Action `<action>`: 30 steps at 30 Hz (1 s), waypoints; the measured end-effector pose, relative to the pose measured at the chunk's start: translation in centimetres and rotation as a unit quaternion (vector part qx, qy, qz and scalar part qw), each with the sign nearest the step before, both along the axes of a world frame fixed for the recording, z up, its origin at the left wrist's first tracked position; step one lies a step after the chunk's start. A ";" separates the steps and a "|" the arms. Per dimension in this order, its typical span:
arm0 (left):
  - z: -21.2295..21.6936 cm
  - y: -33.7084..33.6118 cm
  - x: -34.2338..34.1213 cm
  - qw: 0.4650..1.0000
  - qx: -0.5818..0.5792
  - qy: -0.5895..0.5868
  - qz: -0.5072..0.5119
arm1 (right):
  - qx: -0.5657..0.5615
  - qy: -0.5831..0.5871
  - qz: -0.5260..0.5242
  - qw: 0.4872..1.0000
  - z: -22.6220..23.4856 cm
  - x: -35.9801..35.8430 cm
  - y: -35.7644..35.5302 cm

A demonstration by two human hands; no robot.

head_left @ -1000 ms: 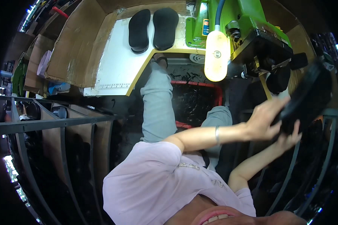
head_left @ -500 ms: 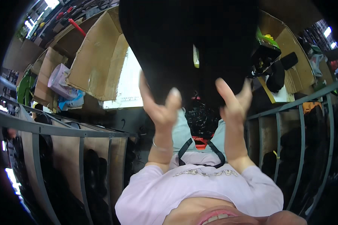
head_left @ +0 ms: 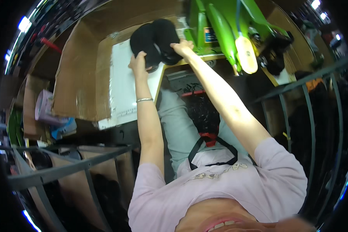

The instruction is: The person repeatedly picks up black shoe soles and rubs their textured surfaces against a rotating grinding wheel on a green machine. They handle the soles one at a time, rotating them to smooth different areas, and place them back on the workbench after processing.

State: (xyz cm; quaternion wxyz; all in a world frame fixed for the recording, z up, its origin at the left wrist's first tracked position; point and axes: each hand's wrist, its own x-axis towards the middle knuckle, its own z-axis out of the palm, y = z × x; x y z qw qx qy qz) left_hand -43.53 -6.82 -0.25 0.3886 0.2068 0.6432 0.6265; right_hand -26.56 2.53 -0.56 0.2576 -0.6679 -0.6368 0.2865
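Observation:
Two black, rounded, sole-shaped pieces lie side by side at the white work board (head_left: pixel 121 83), partly over its far right part. My left hand (head_left: pixel 139 63) is closed on the near end of the left black piece (head_left: pixel 142 40). My right hand (head_left: pixel 183 48) grips the right edge of the right black piece (head_left: pixel 166 36) between thumb and fingers. The two pieces touch along most of their length, with a small pale gap near the bottom. Just right of my right hand stands a green machine (head_left: pixel 228 23) with a yellowish oblong lamp or pad (head_left: pixel 246 55) hanging from it.
A cardboard wall (head_left: pixel 79 73) encloses the board's left side. Metal racks (head_left: pixel 73 166) with dark items flank me on both sides. Black scraps (head_left: pixel 199 112) fill a container between my legs. A pink bin (head_left: pixel 44 108) stands at the left; black machine parts (head_left: pixel 276 50) jut out at the right.
A large black shape that filled the upper view close up is gone from there. Both hands have moved away from me, onto the black pieces at the board. The green machine now shows.

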 end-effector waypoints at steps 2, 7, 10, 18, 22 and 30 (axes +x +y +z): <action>-0.2 -1.2 0.9 0.995 0.078 -0.054 -0.018 | 0.078 -0.024 -0.024 0.996 -0.4 0.0 -1.4; -3.3 -10.2 7.4 0.986 0.167 -0.011 0.030 | 0.195 0.164 0.045 0.966 -5.8 7.7 -11.4; -5.7 -17.1 12.9 0.995 0.087 -0.040 -0.014 | 0.018 0.218 0.197 0.956 -9.6 17.9 -19.3; -5.2 -17.6 29.3 0.915 0.049 0.067 -0.396 | 0.038 0.367 -0.298 0.880 -9.7 42.6 -27.2; -4.3 -4.8 41.9 0.939 0.163 0.064 -0.296 | 0.114 0.457 -0.372 0.800 -5.5 45.1 -22.2; -0.6 16.6 50.2 0.951 -0.005 0.050 -0.307 | 0.059 0.365 -0.358 0.858 1.1 52.4 -1.1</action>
